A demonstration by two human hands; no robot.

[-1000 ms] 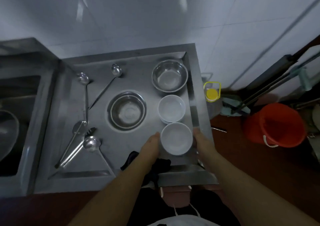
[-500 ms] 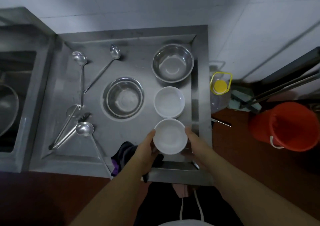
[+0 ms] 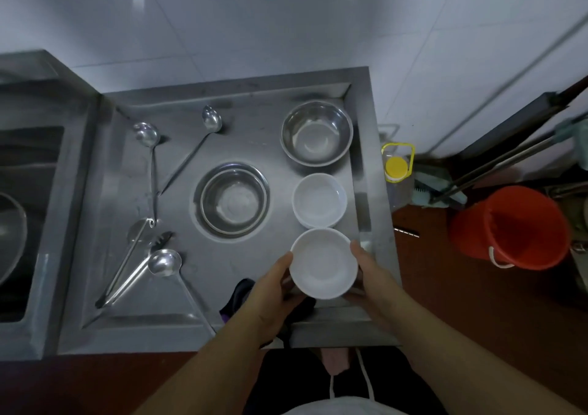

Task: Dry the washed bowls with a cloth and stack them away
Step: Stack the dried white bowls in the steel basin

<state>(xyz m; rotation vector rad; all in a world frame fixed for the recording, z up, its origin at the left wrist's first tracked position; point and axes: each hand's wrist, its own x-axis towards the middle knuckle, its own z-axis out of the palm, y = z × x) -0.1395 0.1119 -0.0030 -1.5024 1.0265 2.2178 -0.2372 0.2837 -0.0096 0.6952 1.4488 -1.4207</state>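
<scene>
Both hands hold a white bowl [image 3: 324,263] over the near right corner of the steel drainboard [image 3: 178,325]. My left hand [image 3: 270,293] grips its left rim, and my right hand [image 3: 370,274] grips its right rim. A dark cloth [image 3: 237,298] lies under my left hand, mostly hidden. Just beyond the held bowl sits a second white bowl [image 3: 319,200], seemingly on top of another. A steel bowl [image 3: 317,133] stands at the far right, and a steel bowl stack [image 3: 234,201] is in the middle.
Ladles [image 3: 147,134], a long spoon [image 3: 211,119] and tongs [image 3: 127,265] lie on the drainboard's left half. A sink [image 3: 19,211] is at the left. On the floor to the right stand an orange bucket [image 3: 509,227] and a yellow-capped bottle [image 3: 396,165].
The bowl stays gripped between both hands at the near right corner. Mainly the camera view shifted; the bowl looks slightly nearer to me than one second ago.
</scene>
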